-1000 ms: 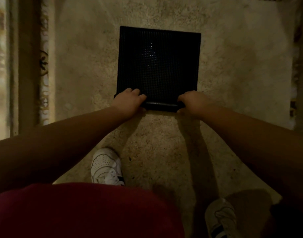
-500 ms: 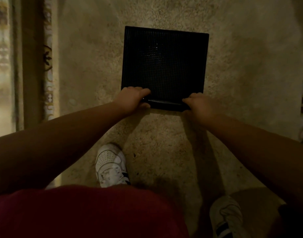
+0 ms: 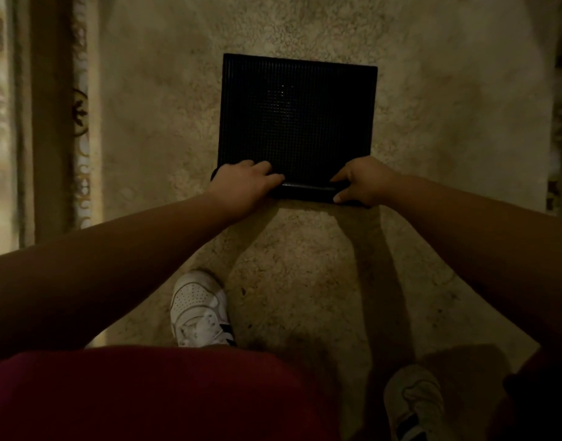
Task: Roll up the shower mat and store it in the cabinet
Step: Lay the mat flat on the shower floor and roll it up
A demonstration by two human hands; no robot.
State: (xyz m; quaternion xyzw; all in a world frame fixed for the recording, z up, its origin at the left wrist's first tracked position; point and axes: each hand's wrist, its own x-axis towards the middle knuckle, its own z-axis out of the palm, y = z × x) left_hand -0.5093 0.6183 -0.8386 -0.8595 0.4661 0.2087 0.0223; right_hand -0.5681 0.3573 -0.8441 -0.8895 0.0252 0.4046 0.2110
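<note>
Down on the floor in front of me lies the black shower mat, most of it flat on the pale speckled stone, its ribbed face up and a faint glint of light near its middle. Its near edge is curled over into a thin roll, and both my hands sit on that roll. My left hand grips the left end, fingers curled over the top and pointing inward along the edge. My right hand grips the right end, fingers over the roll and the thumb tucked at its near side. Between the two hands a short stretch of the roll shows bare.

My arms reach out from both lower corners and throw two long shadows back toward me across the floor. Below them I see my left shoe, white with dark stripes, and my right shoe in deeper shade. My red shirt fills the bottom. Along the left runs a patterned border strip, blurred and dim.
</note>
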